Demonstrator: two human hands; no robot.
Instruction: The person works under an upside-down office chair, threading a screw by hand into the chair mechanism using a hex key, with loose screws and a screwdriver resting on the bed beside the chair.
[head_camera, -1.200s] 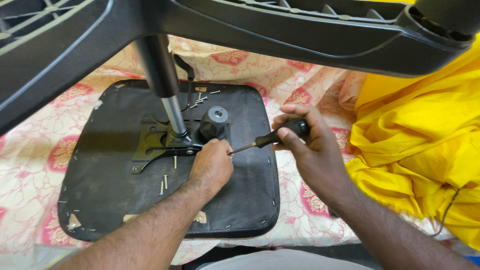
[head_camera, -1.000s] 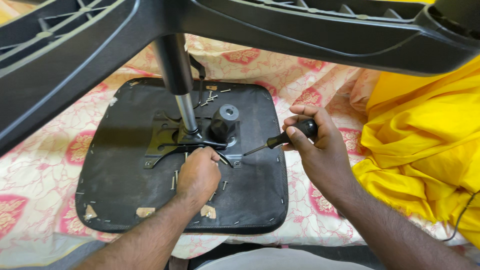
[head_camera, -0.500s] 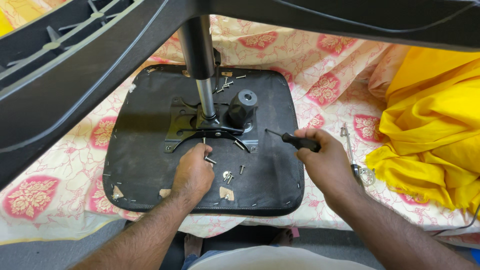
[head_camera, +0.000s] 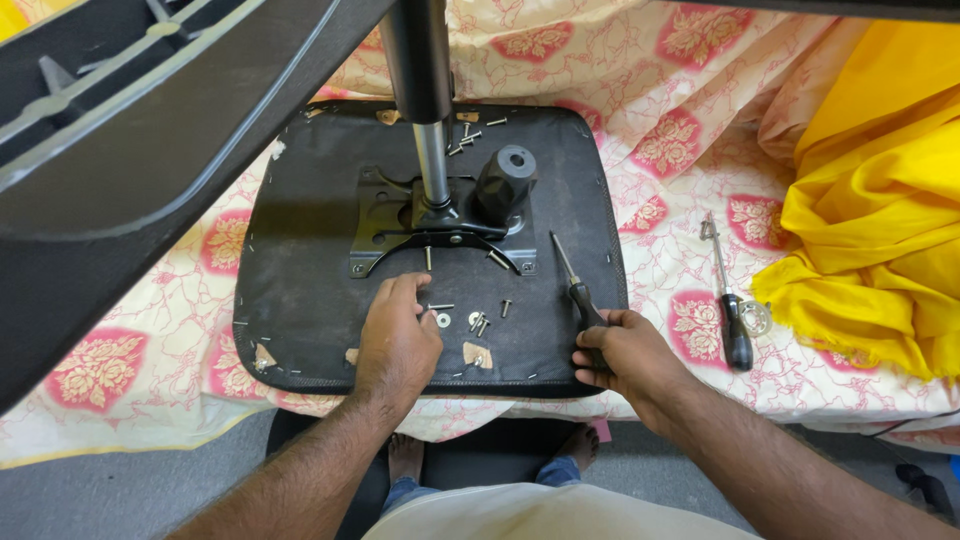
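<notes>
Down low – black seat base (head_camera: 300, 290) on floral cloth (head_camera: 690, 150); left hand (head_camera: 398, 340) open-fingered over screws (head_camera: 478, 321), right hand (head_camera: 622, 355) gripping screwdriver (head_camera: 575, 290).

R hand (head_camera: 628, 355) no longer drives the black-handled screwdriver (head_camera: 578, 292) at the black metal mounting plate (head_camera: 440, 225); it's pulled back, tool lying on the black seat underside (head_camera: 300, 290). L hand (head_camera: 398, 335) is off the plate, now by loose silver screws (head_camera: 478, 320).

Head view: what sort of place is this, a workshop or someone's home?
Most likely a home room, not a workshop. The upturned chair seat lies on a floral bedsheet beside loose yellow cloth, and bare feet show below. The right hand holds a screwdriver.
</notes>
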